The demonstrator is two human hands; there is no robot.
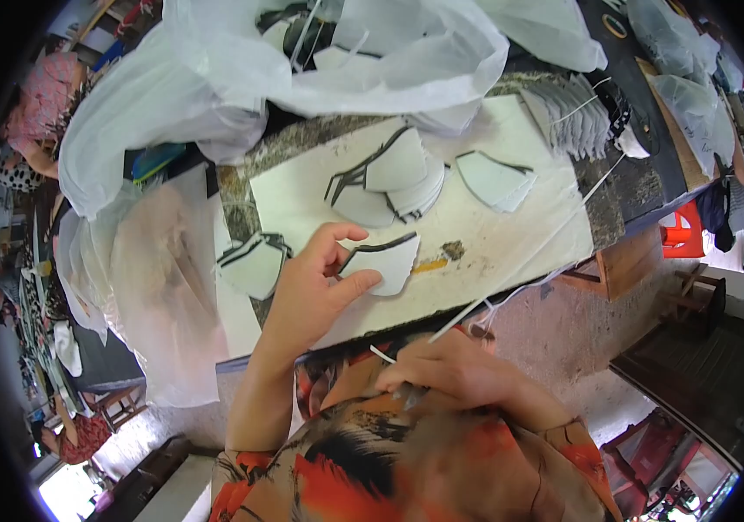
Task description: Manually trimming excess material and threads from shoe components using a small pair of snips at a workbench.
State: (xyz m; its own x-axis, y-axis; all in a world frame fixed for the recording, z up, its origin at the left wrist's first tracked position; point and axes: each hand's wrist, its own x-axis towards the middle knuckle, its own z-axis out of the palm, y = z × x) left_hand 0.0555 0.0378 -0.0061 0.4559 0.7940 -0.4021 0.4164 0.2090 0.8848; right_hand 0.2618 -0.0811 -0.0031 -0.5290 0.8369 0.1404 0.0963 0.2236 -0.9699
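My left hand (324, 274) is closed on a curved white panel (394, 265) with a black-trimmed edge, its thumb lying over the panel's face and the index finger bent above. Close to my body, my right hand (450, 372) pinches a thin white strip (459, 324), whose end pokes out near the fingers. That strip runs up toward the table's right side. Beyond my left hand lies a loose pile of similar panels (398, 165). Another small stack (250, 265) sits left of my wrist, and a few more panels (496, 181) lie to the right.
A pale board (529, 235) covers the near table. Large translucent plastic bags (215, 52) bulge at the back and hang over the left side (163, 278). A row of grey-white stacked pieces (568, 117) stands far right. Beyond are a red stool (682, 233) and other people.
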